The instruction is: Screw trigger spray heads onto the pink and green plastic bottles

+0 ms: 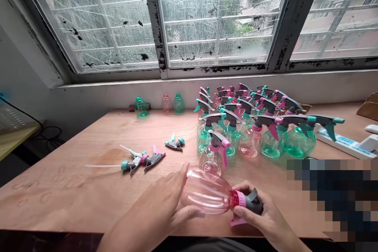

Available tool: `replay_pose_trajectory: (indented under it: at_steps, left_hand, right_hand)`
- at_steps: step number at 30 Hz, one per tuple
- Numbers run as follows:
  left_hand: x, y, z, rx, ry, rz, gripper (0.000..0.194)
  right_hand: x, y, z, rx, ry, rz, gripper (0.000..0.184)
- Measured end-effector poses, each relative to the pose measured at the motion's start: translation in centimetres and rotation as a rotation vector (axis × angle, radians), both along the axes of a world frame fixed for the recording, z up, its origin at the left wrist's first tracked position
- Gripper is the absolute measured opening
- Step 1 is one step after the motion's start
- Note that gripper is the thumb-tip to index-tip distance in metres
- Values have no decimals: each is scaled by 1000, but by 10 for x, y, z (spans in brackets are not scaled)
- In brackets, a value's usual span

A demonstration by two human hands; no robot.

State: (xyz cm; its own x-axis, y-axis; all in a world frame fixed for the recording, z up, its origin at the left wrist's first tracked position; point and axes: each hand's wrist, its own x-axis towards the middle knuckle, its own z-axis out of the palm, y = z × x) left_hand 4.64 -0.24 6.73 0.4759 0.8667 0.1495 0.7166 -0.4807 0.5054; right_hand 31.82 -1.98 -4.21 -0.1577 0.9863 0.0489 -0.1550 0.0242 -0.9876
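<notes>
A clear pink spray bottle point(205, 191) lies on its side between my hands, its base to the left and its neck to the right. My left hand point(169, 199) is wrapped round the base end, thumb beneath. At the neck, my right hand point(258, 208) grips the grey and pink spray head point(242, 199), which sits on the bottle's mouth. Just behind stands another pink spray bottle point(211, 159) with its head on. To the left lie loose spray heads point(143, 160), some with white tubes, and one more spray head point(175, 143) farther back.
Several green and pink spray bottles point(271, 141) with heads stand grouped at the back right. Bottles without heads, two green point(178, 103) and one pink point(166, 103), stand near the wall. A white power strip point(348, 143) lies at the right, beside a blurred-out patch.
</notes>
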Motion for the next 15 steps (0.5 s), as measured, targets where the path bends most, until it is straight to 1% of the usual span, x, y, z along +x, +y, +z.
replay_pose_trajectory:
  at_steps: [2,5,7,8,10,12,15]
  left_hand:
    - [-6,-3,-27,83,-127,6,82]
    - [-13,-6,-67,62,-225,56,108]
    - [-16,-6,-83,6,-267,106,118]
    - [-16,-5,-87,-25,-283,104,117]
    - [-16,-3,-87,-87,-309,66,103]
    - [-14,-1,-81,-133,-326,45,86]
    - [-9,0,-68,-160,-308,98,70]
  right_hand:
    - [0,0,2,4,5,-8,37]
    - [1,1,4,7,2,-27,38]
    - [0,2,4,-12,7,-17,39]
    - [0,2,4,-23,14,-10,40]
    - [0,1,3,-40,30,5,40]
    - [-2,0,2,-42,30,17,40]
    - [-5,-2,0,-41,-4,35,39]
